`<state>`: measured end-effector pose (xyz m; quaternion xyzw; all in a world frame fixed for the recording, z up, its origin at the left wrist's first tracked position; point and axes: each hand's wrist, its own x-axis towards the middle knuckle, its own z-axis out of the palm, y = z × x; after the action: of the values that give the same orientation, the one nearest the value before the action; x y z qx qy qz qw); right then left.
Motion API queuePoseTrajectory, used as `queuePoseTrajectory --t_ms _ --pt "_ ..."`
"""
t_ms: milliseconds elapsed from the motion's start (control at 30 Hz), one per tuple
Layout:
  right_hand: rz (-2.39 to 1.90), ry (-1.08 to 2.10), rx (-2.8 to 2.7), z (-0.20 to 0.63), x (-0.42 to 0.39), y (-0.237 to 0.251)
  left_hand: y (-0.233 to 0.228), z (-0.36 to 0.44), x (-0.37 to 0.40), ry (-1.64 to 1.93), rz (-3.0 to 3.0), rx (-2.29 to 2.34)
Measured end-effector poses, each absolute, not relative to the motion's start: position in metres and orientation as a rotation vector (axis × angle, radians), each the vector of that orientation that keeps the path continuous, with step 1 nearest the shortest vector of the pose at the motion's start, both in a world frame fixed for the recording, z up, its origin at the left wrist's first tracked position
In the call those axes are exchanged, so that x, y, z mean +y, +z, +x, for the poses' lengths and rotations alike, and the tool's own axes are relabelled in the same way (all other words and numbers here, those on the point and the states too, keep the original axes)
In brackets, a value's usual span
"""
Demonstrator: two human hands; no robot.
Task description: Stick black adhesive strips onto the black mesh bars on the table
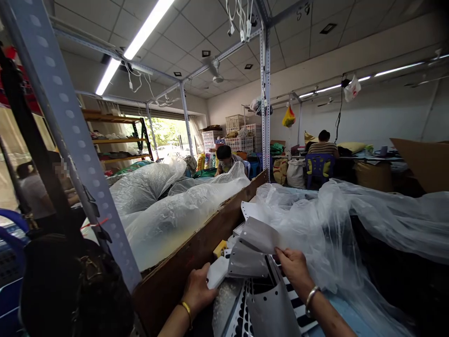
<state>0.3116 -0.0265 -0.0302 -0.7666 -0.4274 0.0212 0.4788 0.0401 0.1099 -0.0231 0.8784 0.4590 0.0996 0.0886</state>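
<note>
- My left hand (pixel 198 292) grips a small white flat piece (pixel 216 274), near, just right of the long brown cardboard divider wall (pixel 196 252).
- My right hand (pixel 294 269) pinches a grey perforated cut sheet (pixel 257 236) above a stack of such pieces.
- Right, crumpled clear plastic sheeting (pixel 336 220) lies heaped.
- Far off, two people sit by stacked pale crates (pixel 242 135).

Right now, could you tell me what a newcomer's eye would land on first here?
Probably the billowing clear plastic sheeting across the middle and right, then the perforated metal post slanting at left. At bottom centre, the left hand and right hand hold grey cut pieces.
</note>
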Motion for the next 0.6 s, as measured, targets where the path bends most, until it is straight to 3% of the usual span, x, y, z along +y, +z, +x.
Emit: queuePoseTrajectory --t_ms 167,333,500,600 --pt "-1.623 0.173 -0.962 0.281 -0.054 -0.008 -0.028 0.035 0.107 0.276 2.678 1.360" --pt "-1.268 0.449 -0.715 0.276 -0.092 0.046 -0.030 0.034 0.110 0.230 2.707 1.409" --pt "-1.201 0.016 -0.720 0.292 -0.122 0.108 -0.027 0.037 0.104 0.219 2.746 1.393" --pt "-1.234 -0.301 -0.890 0.294 -0.138 0.115 -0.028 0.033 0.094 0.235 2.756 1.428"
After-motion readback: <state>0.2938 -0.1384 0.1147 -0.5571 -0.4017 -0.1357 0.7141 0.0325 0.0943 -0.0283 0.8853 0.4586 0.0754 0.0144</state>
